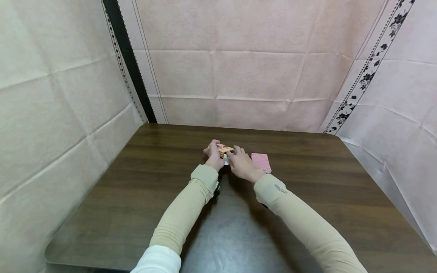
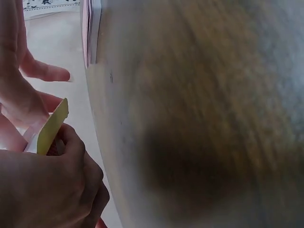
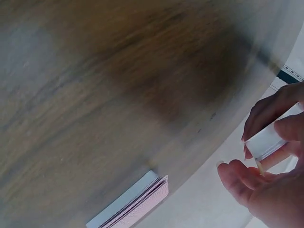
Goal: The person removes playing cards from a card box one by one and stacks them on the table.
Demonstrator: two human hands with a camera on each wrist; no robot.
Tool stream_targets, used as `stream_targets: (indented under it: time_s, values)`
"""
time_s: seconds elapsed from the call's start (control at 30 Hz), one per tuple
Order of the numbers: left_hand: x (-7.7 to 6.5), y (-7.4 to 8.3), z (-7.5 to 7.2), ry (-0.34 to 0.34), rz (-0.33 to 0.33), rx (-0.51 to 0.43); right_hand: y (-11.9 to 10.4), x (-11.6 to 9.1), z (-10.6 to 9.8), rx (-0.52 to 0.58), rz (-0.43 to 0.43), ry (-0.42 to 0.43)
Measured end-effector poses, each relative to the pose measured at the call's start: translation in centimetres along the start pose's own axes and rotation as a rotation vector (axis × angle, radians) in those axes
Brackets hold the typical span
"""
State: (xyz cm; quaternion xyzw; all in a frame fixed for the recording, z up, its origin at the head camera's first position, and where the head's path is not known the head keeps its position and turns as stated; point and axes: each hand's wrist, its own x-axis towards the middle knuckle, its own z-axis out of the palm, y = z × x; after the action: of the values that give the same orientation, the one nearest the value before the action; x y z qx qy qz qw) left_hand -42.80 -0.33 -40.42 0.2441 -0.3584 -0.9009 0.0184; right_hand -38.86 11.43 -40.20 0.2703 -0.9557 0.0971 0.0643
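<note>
A small card box [image 1: 225, 148] with red and yellow printing is held just above the table, between both hands. My left hand [image 1: 214, 156] grips it from the left, fingers curled round its side. At its near end, the right hand [image 1: 241, 164] has thumb and fingers on the box. The left wrist view shows a yellow flap [image 2: 53, 127] standing out between the hands. A white face of the box [image 3: 270, 141] shows under the right thumb in the right wrist view. Just right of the right hand lies a stack of pink-backed playing cards [image 1: 261, 162].
The dark brown wooden table [image 1: 164, 170] has rounded corners. Pale cloth [image 1: 225, 76] hangs behind it and at both sides. Shadows of the forearms fall on the tabletop.
</note>
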Motion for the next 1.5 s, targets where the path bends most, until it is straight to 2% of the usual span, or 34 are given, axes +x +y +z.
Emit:
stream_targets:
  time_s: [0.1, 0.23, 0.4, 0.5, 0.67, 0.77, 0.97, 1.13, 1.23, 1.37, 1.5]
  values:
    - [0.0, 0.0, 0.0, 0.004, 0.002, 0.007, 0.1, 0.1, 0.1, -0.008, -0.009, 0.023]
    - [0.3, 0.2, -0.1, 0.001, -0.007, 0.025, 0.5, 0.0, 0.1, -0.01, -0.037, 0.104]
    - [0.4, 0.5, -0.4, -0.001, -0.03, 0.017, 1.0, -0.7, 0.0, 0.061, -0.075, 0.202]
    - [0.4, 0.8, -0.5, 0.006, -0.027, 0.001, 1.1, -1.2, -0.3, 0.134, -0.076, 0.224]
    - [0.4, 0.7, 0.0, 0.01, 0.004, -0.032, 0.7, -1.4, -1.1, 0.254, 0.024, 0.174]
    - [0.4, 0.5, 0.3, 0.006, 0.005, -0.047, 0.6, -1.5, -1.2, 0.26, 0.077, 0.16]
    - [0.3, 0.5, 0.0, 0.009, -0.003, -0.065, 0.6, -1.8, -1.3, 0.216, 0.083, 0.125]
    - [0.4, 0.8, -0.3, -0.004, -0.012, -0.074, 1.0, -2.1, -1.7, 0.199, 0.075, 0.028]
    - [0.4, 0.9, -0.4, 0.028, -0.007, -0.051, 1.6, -2.4, -1.9, 0.215, 0.09, -0.011]
    - [0.4, 1.1, -0.6, 0.089, -0.006, 0.002, 2.8, -3.0, -1.9, 0.192, 0.139, 0.041]
    - [0.3, 1.1, -0.6, 0.108, -0.005, 0.005, 4.2, -3.5, -1.4, 0.118, 0.248, 0.135]
